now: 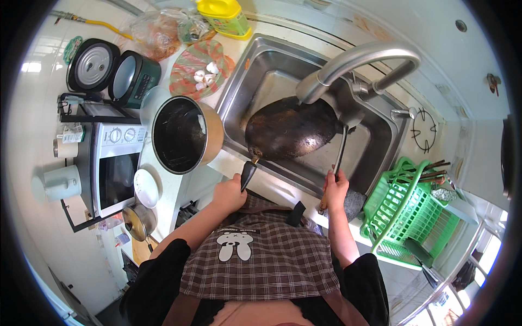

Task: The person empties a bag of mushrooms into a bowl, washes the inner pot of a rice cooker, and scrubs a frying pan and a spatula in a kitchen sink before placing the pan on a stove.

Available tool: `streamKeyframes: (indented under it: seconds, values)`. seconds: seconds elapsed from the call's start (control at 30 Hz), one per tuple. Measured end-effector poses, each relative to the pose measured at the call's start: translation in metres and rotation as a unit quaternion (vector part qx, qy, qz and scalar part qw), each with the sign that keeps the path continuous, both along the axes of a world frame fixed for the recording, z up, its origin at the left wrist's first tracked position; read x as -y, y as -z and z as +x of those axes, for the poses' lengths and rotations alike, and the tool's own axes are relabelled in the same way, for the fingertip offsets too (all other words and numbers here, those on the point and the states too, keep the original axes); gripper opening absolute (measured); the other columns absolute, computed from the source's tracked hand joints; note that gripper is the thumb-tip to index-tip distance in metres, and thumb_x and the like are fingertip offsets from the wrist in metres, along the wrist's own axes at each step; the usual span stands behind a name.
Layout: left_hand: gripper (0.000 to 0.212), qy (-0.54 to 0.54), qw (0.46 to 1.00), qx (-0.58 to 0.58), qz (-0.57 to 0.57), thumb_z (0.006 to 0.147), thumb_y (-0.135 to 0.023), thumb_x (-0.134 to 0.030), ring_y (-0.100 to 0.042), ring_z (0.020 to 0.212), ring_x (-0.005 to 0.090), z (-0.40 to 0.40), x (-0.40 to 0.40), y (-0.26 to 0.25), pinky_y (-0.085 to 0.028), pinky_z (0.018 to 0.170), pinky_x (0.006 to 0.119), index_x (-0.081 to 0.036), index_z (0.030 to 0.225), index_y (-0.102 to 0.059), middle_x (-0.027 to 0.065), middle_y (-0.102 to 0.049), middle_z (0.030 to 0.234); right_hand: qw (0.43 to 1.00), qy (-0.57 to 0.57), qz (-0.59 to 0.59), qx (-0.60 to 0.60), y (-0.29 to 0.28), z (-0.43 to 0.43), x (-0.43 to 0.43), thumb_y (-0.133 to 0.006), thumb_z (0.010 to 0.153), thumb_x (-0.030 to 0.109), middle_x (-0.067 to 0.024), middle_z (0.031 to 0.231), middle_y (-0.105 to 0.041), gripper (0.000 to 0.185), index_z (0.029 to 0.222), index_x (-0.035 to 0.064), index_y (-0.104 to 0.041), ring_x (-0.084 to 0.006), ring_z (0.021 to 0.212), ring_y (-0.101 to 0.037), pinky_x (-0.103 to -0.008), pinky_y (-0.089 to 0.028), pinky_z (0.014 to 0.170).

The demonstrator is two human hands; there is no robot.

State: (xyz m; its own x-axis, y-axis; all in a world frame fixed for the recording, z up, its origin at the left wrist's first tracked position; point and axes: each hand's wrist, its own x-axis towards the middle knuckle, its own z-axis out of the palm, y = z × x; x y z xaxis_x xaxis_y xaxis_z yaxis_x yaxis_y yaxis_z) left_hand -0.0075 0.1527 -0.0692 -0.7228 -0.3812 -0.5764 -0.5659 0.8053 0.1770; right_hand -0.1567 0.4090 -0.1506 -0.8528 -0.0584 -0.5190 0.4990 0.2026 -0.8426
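A blackened wok (291,130) is tilted on its side in the stainless steel sink (244,65), its dark underside towards me. My left hand (229,193) grips the wok's black handle (247,175) at the sink's front edge. In my right hand (336,188) is a metal spatula (341,153) with a wooden handle end, its blade raised beside the wok under the faucet (346,69). A grey scouring cloth or pad (353,205) lies by my right wrist.
A deep pot (214,134) stands left of the sink. Behind it are garlic bulbs on a plastic bag (183,77), and a yellow jug (228,20). A green dish rack (399,203) stands at the right, a microwave (118,171) at the left. A wire ring stand (424,130) lies behind the rack.
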Motion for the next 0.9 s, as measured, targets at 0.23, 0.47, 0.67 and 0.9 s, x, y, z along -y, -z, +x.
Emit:
streamKeyframes:
  seconds: [0.23, 0.47, 0.67, 0.9]
  values:
    - [0.028, 0.003, 1.000, 0.002, -0.007, 0.074, -0.060, -0.021, -0.062, 0.066, 0.0371, -0.008, 0.003, 0.000, -0.050, 0.064, 0.046, -0.002, 0.092, -0.050, 0.0181, -0.062, 0.070, 1.000, 0.005, 0.003, -0.006, 0.004, 0.002, -0.001, -0.053, 0.090, 0.012, 0.0019, 0.056, -0.047, 0.017, 0.101, 0.0002, -0.057, -0.0059, 0.043, -0.042, -0.0227, -0.033, 0.038]
    - [0.028, -0.004, 1.000, 0.007, -0.001, 0.076, -0.060, -0.022, -0.062, 0.068, 0.0374, -0.018, 0.005, 0.007, -0.050, 0.064, 0.046, -0.001, 0.091, -0.050, 0.0191, -0.062, 0.070, 1.000, -0.011, 0.018, 0.019, 0.015, 0.005, -0.004, -0.055, 0.090, 0.014, 0.0003, 0.056, -0.049, 0.026, 0.111, -0.0004, -0.056, -0.0072, 0.044, -0.044, -0.0242, -0.036, 0.038]
    - [0.030, -0.012, 1.000, 0.027, -0.004, 0.075, -0.059, -0.023, -0.062, 0.068, 0.0382, -0.020, 0.005, 0.013, -0.050, 0.066, 0.047, -0.001, 0.092, -0.049, 0.0201, -0.062, 0.072, 0.999, -0.026, 0.030, 0.035, 0.011, 0.002, 0.001, -0.056, 0.089, 0.016, -0.0016, 0.056, -0.050, 0.025, 0.106, -0.0028, -0.056, -0.0085, 0.043, -0.046, -0.0254, -0.037, 0.039]
    - [0.030, -0.013, 1.000, 0.026, 0.007, 0.074, -0.059, -0.023, -0.062, 0.072, 0.0389, -0.032, 0.013, 0.013, -0.049, 0.067, 0.047, -0.002, 0.093, -0.050, 0.0215, -0.062, 0.075, 0.999, -0.022, 0.026, 0.034, 0.024, 0.000, 0.006, -0.057, 0.088, 0.016, -0.0040, 0.054, -0.051, 0.021, 0.095, -0.0040, -0.055, -0.0102, 0.043, -0.048, -0.0276, -0.038, 0.040]
